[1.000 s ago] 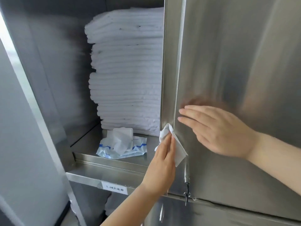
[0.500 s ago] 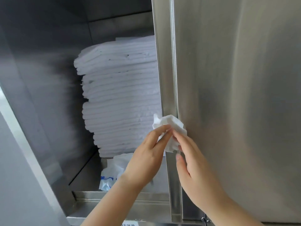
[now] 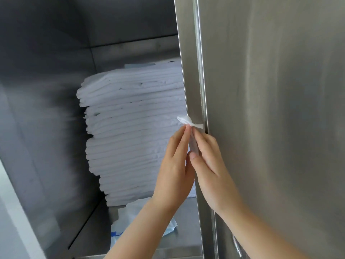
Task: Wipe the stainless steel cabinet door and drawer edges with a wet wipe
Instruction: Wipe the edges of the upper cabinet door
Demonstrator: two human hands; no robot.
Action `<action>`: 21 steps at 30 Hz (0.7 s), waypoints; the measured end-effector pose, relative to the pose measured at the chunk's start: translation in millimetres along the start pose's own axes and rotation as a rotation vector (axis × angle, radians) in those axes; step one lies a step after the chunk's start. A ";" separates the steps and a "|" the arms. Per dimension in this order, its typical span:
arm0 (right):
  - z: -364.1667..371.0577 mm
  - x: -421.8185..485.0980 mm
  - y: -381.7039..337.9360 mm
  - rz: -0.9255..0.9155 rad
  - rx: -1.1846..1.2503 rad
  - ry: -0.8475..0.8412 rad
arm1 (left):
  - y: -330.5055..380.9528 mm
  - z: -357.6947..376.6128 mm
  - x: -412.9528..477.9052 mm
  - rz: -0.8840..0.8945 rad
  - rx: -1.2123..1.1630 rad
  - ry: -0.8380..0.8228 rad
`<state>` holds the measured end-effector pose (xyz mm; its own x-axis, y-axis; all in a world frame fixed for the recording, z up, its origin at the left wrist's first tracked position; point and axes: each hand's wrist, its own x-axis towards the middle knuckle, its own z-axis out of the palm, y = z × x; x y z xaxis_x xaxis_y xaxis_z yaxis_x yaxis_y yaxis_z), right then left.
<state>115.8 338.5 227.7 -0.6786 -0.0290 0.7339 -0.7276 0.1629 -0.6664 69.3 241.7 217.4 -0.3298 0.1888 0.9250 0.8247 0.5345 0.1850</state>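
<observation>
Item: wet wipe (image 3: 188, 121). It is bunched into a narrow wad against the door edge (image 3: 192, 71), about halfway up the visible run. I take it to be wadded so that it wraps the folded steel lip rather than sliding flat over it.

Item: my right hand (image 3: 211, 165). It lies against the cabinet door (image 3: 270, 109). Thumb and forefinger pinch a strip of the wipe, so the door face steadies the hand along the edge.

Item: my left hand (image 3: 173, 169). Its fingers are long and nearly straight, with the tips pressing the wipe from the open side. The thumb is hidden. It looks to be backing the wad so that both faces of the lip get contact.

Item: folded linen (image 3: 134, 128), a tall white stack inside the cabinet, behind my hands and not touched.

Item: wipe packet (image 3: 130, 219), blue and white, lying on the shelf (image 3: 89, 230) below the stack, near for a fresh sheet.

Status: the edge stroke is mid-height, and the upper edge appears still to do. The drawer edges are not in view.
</observation>
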 end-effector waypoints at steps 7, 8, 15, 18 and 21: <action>-11.3 60.1 -45.8 -0.008 0.079 -0.004 | 12.6 -14.8 66.3 0.032 -0.094 0.050; -13.6 69.8 -52.7 -0.017 0.087 -0.014 | 13.7 -17.8 78.5 0.041 -0.090 0.059; -36.5 134.8 -97.6 -0.136 0.135 -0.126 | 19.5 -43.0 161.8 0.189 0.127 0.095; -44.0 154.1 -116.3 -0.158 0.068 -0.130 | 16.8 -54.4 187.1 0.259 0.360 0.121; -49.9 172.8 -127.7 -0.193 -0.065 -0.111 | 15.2 -65.6 210.1 0.296 0.449 0.112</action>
<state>96.5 362.0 446.2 -0.5370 -0.1737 0.8255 -0.8394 0.2073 -0.5025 42.8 235.5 436.3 -0.0424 0.3086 0.9503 0.5894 0.7757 -0.2256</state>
